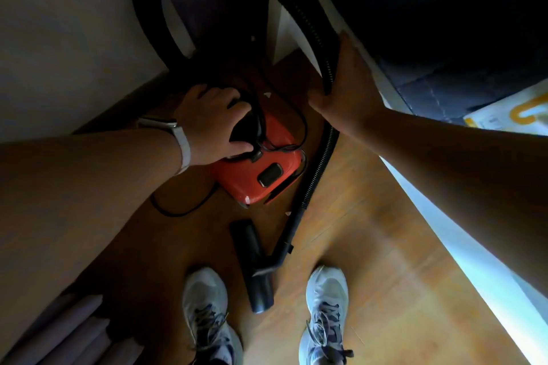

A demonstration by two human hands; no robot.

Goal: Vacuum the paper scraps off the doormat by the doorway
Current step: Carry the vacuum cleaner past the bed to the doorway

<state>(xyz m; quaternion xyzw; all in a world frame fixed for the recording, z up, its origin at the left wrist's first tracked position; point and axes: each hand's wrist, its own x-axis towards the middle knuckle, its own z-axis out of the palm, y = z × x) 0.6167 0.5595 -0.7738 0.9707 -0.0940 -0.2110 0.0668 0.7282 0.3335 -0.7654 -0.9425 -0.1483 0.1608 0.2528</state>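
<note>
A small red canister vacuum (pixel 261 172) sits on the wooden floor in the middle of the view. My left hand (pixel 213 124) grips its black top handle, with the black power cord bunched under the fingers. My right hand (pixel 344 89) holds the black ribbed hose (pixel 299 9), which runs from the upper middle down past the vacuum. The hose ends in a black wand and nozzle (pixel 252 258) lying on the floor between my shoes. A few white paper scraps (pixel 267 95) lie near the vacuum. No doormat can be made out.
A dark purple chair or bin (pixel 195 9) stands behind the vacuum in a shadowed corner. A white wall (pixel 59 24) is on the left, a white ledge (pixel 444 216) on the right. Pale rolled tubes (pixel 74 332) lie at bottom left. My two sneakers (pixel 207 314) stand near the nozzle.
</note>
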